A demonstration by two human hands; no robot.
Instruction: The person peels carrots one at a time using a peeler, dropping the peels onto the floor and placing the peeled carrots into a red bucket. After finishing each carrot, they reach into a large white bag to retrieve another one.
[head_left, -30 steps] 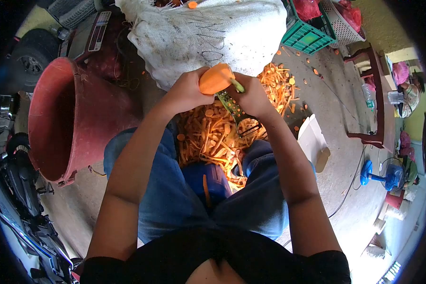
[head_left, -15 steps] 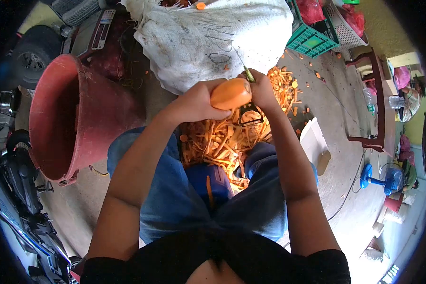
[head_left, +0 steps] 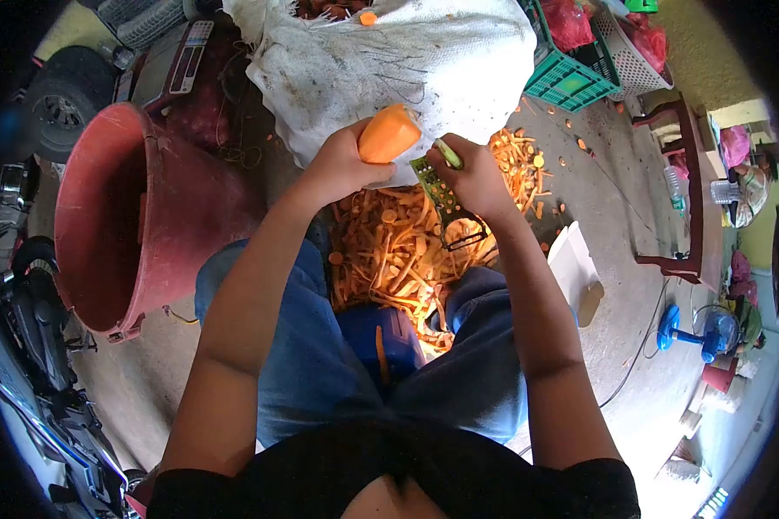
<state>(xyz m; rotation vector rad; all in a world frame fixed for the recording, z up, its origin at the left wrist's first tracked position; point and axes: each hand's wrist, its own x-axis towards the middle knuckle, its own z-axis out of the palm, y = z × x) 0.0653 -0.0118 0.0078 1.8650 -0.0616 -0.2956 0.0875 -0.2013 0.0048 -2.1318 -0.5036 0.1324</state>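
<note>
My left hand point(head_left: 339, 164) is closed around a thick orange carrot point(head_left: 388, 135), whose blunt end points up and to the right. Close by on the right, my right hand point(head_left: 476, 180) is closed on a small knife with a pale green handle point(head_left: 448, 154); its blade is blurred near the carrot's tip. The same hand also holds a dark green peeler with a patterned handle point(head_left: 434, 183), its black head hanging below. Between my knees, under both hands, lies a heap of carrot peelings and cut ends point(head_left: 398, 251).
A large white sack point(head_left: 389, 60) stands ahead, with carrots in its mouth. To the left is a big red tub point(head_left: 190, 182). A green crate point(head_left: 571, 78) stands ahead right, and a white box point(head_left: 573, 268) lies beside my right knee. A blue container point(head_left: 381, 333) sits between my legs.
The carrot has moved up and left, away from my right hand, and tilted more upright. My right hand has turned and dropped slightly, so the peeler's handle now shows.
</note>
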